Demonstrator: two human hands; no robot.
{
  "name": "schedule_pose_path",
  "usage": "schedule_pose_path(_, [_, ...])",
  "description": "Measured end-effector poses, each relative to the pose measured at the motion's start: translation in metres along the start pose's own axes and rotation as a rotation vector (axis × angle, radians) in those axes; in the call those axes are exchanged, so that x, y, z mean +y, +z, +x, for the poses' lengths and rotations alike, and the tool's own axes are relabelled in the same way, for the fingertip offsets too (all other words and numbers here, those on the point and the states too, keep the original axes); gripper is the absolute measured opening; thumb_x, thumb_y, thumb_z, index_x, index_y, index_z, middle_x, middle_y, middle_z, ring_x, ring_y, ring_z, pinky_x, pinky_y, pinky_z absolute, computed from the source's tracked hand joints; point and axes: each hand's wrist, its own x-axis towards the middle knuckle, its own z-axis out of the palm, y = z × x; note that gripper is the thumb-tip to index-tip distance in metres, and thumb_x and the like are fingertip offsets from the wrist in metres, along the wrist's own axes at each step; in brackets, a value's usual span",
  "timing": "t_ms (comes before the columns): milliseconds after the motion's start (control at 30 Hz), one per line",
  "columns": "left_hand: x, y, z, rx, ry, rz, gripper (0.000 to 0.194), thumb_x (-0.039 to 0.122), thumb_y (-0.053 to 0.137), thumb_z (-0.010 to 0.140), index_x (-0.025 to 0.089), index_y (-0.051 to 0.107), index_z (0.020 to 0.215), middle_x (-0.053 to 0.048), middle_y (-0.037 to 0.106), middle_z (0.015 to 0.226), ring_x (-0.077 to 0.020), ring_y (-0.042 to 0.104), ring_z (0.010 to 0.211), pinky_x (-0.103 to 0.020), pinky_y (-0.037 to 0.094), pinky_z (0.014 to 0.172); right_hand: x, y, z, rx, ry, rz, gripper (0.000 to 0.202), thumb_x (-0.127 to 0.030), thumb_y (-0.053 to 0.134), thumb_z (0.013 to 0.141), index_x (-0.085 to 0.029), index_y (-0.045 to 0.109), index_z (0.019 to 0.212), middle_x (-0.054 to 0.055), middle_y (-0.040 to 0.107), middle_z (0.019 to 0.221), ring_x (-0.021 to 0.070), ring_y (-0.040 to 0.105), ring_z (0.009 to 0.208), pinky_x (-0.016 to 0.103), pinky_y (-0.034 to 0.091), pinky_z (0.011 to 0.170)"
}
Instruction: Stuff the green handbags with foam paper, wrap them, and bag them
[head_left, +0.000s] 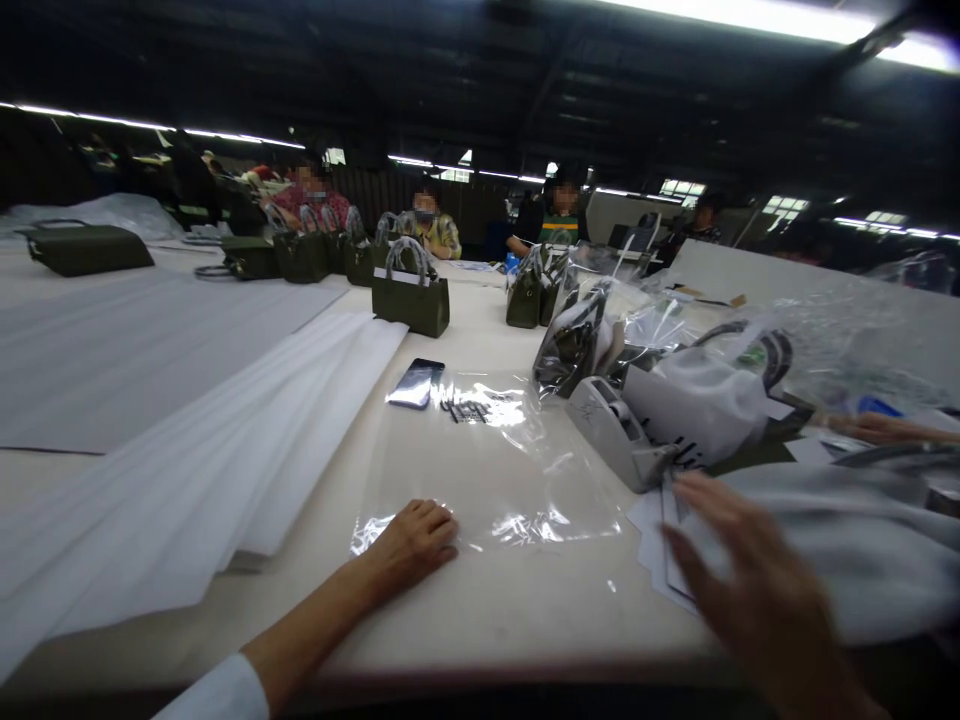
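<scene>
A clear plastic bag (480, 470) with dark printing near its far end lies flat on the table in front of me. My left hand (420, 535) is at the bag's near left edge, its fingers curled together over the film; the fingertips are hidden. Off to the right, my right hand (750, 580) is blurred, with thumb and fingers apart and nothing seen between them. It is close to a stack of white cards (660, 550) and a grey tape dispenser (619, 430). A dark phone (416, 384) lies at the bag's far left corner.
White sheets (300, 430) cover the left side. Green handbags (411, 300) with wrapped handles stand farther back. At right are a white-wrapped bag (709, 390), crumpled plastic (817, 340) and another person's hand (885, 428). Several people sit beyond the table.
</scene>
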Motion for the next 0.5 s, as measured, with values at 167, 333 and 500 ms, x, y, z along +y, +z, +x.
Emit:
schedule_pose_path(167, [-0.003,0.000,0.002,-0.022,-0.025,0.001,0.022,0.011,0.035,0.089,0.014,0.055,0.079,-0.005,0.057,0.077,-0.0153,0.052,0.070,-0.029,0.044,0.066,-0.009,0.116,-0.016,-0.367,-0.245,0.093,0.034,-0.023,0.049,0.086,-0.016,0.051,0.120,0.014,0.052,0.121,0.0279,0.048,0.112,0.049,0.043,0.089])
schedule_pose_path(333, [0.004,-0.003,0.003,-0.013,-0.108,-0.036,0.030,0.035,0.051,0.084,0.012,0.052,0.104,-0.012,0.056,0.102,-0.0224,0.053,0.092,-0.037,0.046,0.079,-0.001,0.150,-0.012,-0.394,-0.264,0.217,0.021,-0.018,0.041,0.090,-0.017,0.062,0.085,0.007,0.064,0.087,0.0181,0.059,0.086,0.033,0.048,0.077])
schedule_pose_path(500, [0.006,-0.005,-0.001,-0.039,-0.181,-0.053,0.023,0.017,0.035,0.090,0.014,0.056,0.100,-0.010,0.060,0.094,-0.0198,0.056,0.086,-0.035,0.046,0.076,-0.003,0.135,-0.001,-0.364,-0.183,0.268,0.025,-0.021,0.034,0.092,-0.015,0.059,0.090,0.007,0.061,0.078,0.0153,0.057,0.072,0.026,0.047,0.065])
